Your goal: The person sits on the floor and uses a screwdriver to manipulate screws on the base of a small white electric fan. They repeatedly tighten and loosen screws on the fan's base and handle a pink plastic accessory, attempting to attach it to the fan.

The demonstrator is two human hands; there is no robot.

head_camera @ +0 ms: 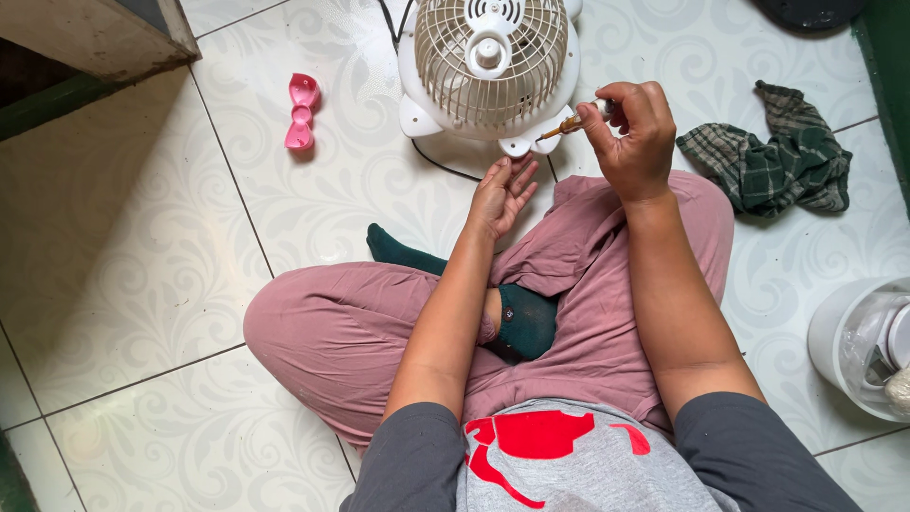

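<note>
Now the right hand [633, 133] is closed around a small screwdriver [572, 123], its tip pointing at the lower right edge of the white fan [488, 66] lying grille-up on the tiled floor [142, 265]. Just below the fan, the left hand [500, 194] rests open and empty, palm up. A pink bow-shaped piece [301, 112] lies left of the fan, a checked cloth [782, 156] to its right.

The single head-worn camera looked steeply down from close above the seated person's lap, facing forward past the right hand [633, 133] gripping a screwdriver [572, 123], toward the fan [488, 66] beyond.
</note>
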